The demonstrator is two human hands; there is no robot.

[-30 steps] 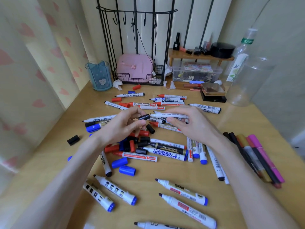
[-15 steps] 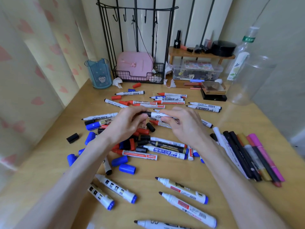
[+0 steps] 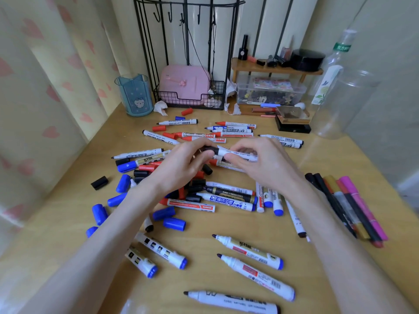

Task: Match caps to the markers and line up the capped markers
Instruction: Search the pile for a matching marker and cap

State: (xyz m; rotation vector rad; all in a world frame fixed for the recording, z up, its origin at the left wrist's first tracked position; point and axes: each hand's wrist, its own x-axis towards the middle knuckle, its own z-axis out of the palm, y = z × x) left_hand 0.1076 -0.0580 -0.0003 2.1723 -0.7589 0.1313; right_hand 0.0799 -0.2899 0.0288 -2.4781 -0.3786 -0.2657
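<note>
Wooden table (image 3: 335, 155), heart-print curtain (image 3: 45, 87) at 9 o'clock, wire rack (image 3: 188, 96) at 12. Uncapped markers (image 3: 249, 251) and loose caps (image 3: 174, 223) lie scattered. Centre: white marker (image 3: 240, 154), black cap (image 3: 209, 151) at its 9 o'clock end. Left hand (image 3: 181, 168) pinches the cap, right hand (image 3: 267, 164) grips the barrel.

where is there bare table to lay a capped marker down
Bare wood on the right, between the clear jar, the coloured pens and the right hand; also left, between the blue cup and the lone black cap. The middle pile is crowded.
</note>
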